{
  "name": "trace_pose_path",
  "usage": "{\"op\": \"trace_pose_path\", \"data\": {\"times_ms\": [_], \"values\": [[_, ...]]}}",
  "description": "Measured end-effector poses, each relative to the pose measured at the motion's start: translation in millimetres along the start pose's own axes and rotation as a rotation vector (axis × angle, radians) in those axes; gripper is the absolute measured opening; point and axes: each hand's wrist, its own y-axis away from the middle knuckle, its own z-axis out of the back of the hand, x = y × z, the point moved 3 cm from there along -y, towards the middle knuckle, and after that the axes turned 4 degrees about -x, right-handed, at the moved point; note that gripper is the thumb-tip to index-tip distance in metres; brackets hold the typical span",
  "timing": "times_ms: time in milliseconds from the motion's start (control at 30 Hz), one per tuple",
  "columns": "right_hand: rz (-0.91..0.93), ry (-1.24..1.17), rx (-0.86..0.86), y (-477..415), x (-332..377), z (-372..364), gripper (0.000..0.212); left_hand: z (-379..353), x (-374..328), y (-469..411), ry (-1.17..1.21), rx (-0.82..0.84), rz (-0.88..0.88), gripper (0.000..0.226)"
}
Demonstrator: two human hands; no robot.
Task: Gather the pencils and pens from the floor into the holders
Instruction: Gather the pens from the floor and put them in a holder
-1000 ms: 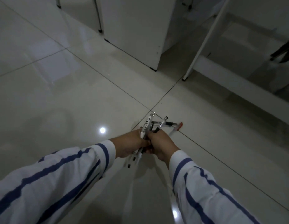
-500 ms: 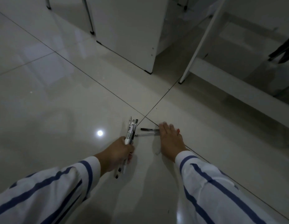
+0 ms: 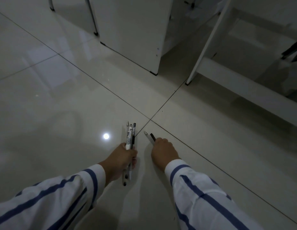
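Through the head camera, my left hand is curled tight round a bundle of pens. The bundle sticks out past the knuckles toward twelve o'clock and below the wrist toward six. Just at its three o'clock, my right hand sits low over the floor tiles, fingers folded onto a pair of pens whose tips point to eleven o'clock. I cannot tell whether that pair is lifted or lies on the tile. No holders show here.

The risk, as I judge it, is that the bundle looks uneven. Merging the pair into it could let one pen slip out the bottom and roll across the glossy tile, perhaps under the white cabinet at twelve o'clock.
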Motion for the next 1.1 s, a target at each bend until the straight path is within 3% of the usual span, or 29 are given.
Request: {"op": "trace_pose_path", "data": {"times_ms": [100, 200, 300, 467, 700, 900, 1100], "values": [[-0.098, -0.109, 0.085, 11, -5, -4, 0.023, -7, 0, 9, 0.040, 0.021, 0.024, 0.015], [-0.170, -0.365, 0.218, 24, -11, -2, 0.008, -18, 3, 23, 0.103, 0.094, 0.080, 0.014], [-0.194, -0.665, 0.307, 46, -17, 2, 0.022, -38, 6, 39, 0.106, 0.221, 0.114, 0.015], [-0.264, -0.951, 0.267, 88, -59, 14, 0.010, -79, 13, 68, 0.191, 0.419, 0.182, 0.027], [-0.263, -0.877, 0.197, 146, -94, 54, 0.020, -134, 7, 117, 0.196, 0.512, 0.223, 0.024], [-0.175, -0.807, 0.047, 204, -121, 128, 0.020, -187, -20, 178, 0.182, 0.637, 0.028, 0.018], [-0.150, -0.848, -0.146, 294, -197, 209, 0.019, -287, -41, 274, -0.031, 0.681, -0.155, 0.013]]}}
